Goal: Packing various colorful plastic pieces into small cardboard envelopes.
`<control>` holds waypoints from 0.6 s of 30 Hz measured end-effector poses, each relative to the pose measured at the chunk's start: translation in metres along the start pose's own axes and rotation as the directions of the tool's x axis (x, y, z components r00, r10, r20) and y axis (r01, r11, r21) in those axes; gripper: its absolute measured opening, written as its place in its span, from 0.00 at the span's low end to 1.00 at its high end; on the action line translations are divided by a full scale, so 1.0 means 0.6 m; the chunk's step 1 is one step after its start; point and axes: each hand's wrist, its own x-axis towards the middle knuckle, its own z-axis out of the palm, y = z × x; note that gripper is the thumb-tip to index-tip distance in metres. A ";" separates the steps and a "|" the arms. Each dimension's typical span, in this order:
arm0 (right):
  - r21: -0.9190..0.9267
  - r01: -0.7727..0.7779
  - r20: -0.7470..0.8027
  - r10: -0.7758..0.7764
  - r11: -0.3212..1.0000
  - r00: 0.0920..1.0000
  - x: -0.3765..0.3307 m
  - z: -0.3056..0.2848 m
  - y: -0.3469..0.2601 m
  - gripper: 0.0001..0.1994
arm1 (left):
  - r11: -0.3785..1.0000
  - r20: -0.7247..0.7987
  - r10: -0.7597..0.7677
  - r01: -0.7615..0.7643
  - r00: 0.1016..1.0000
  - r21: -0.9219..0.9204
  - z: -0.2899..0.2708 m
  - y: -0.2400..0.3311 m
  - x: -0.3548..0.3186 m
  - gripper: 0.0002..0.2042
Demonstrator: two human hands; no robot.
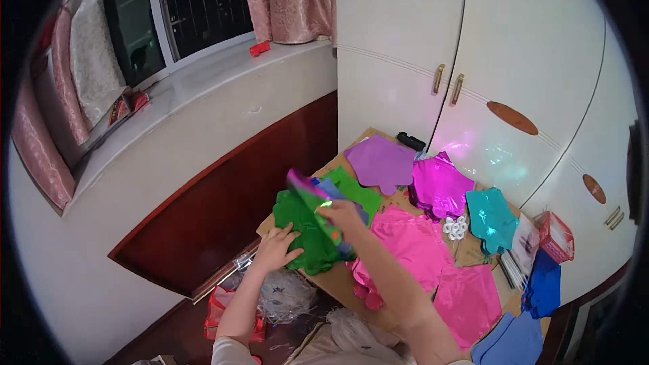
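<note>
My left hand [276,248] rests with spread fingers at the edge of a dark green, scalloped foil piece [311,240] near the table's left side. Over that piece, my right hand [341,219] is closed on a shiny multicoloured foil piece [305,190], which is tilted and blurred, with purple and green showing. Part of it is hidden behind the right hand. Just beyond lies a brighter green foil piece [355,191] next to some blue. Pink foil pieces [409,247] spread out beneath and to the right of my right forearm.
Purple [380,161], magenta [441,186], teal [492,217] and blue [543,284] foil pieces lie around the cardboard-topped table. White rings [455,228] sit among them. A pink-red box [556,236] stands at the right, by the white wardrobe [399,20]. Clear plastic bags [284,295] lie below the table's left edge.
</note>
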 end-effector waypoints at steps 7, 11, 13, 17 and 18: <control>0.268 0.059 -0.390 0.052 0.961 0.919 -0.057 -0.188 -0.208 0.07 | 0.999 0.083 -0.036 0.033 0.996 0.032 0.003 -0.013 0.006 0.29; 0.073 0.405 -0.455 -0.331 0.911 0.826 -0.135 -0.323 -0.262 0.08 | 1.000 0.137 -0.026 0.025 0.990 0.008 -0.006 -0.012 0.010 0.30; -0.133 0.498 -0.490 -0.493 0.857 0.719 -0.229 -0.343 -0.309 0.08 | 1.000 0.156 -0.001 0.000 0.988 0.011 -0.007 -0.013 0.018 0.30; -0.898 0.203 -0.222 -0.801 0.390 0.556 -0.428 -0.383 -0.337 0.08 | 0.995 0.128 0.082 -0.088 0.988 0.039 -0.033 0.039 0.052 0.25; -0.961 0.175 -0.081 -0.826 0.212 0.558 -0.455 -0.372 -0.330 0.07 | 0.999 0.086 0.045 -0.045 0.995 0.006 -0.037 0.061 0.048 0.25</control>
